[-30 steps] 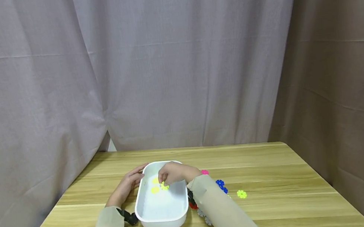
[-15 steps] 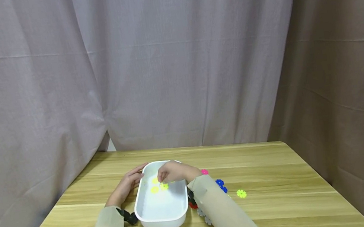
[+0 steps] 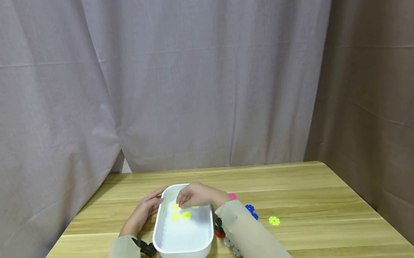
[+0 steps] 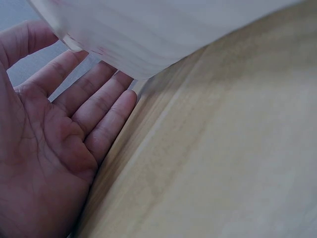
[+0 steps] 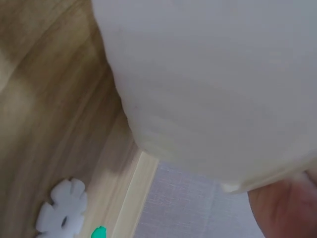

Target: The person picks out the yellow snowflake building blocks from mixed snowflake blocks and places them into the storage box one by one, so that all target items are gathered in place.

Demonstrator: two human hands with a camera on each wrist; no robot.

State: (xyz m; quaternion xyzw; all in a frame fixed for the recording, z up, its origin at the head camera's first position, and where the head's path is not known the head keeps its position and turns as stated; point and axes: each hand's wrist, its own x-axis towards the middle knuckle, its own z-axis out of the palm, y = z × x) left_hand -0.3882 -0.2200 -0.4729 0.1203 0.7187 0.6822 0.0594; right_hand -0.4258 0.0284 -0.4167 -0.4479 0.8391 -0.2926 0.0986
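A white plastic basin (image 3: 183,244) stands on the wooden table with several flat yellow flower-shaped pieces (image 3: 187,215) on its floor. My left hand (image 3: 143,212) lies along its left side, thumb at the rim. In the left wrist view the fingers (image 4: 101,94) are nearly straight against the outer wall. My right hand (image 3: 197,195) hangs over the basin's right rim, with loosely bent fingers above the yellow pieces and nothing visible in them. Only a bit of that hand (image 5: 285,208) shows behind the basin wall in the right wrist view.
Right of the basin lie blue flower pieces (image 3: 251,208), a yellow one (image 3: 274,221), a pink one (image 3: 232,196), a red one (image 3: 220,234) and grey ones (image 3: 236,251), partly behind the right sleeve. A white piece (image 5: 62,210) and a green piece (image 5: 99,232) appear in the right wrist view.
The yellow piece at my right fingertips has been let go and now lies flat in the basin. The right hand has shifted slightly left; my left hand keeps its place.
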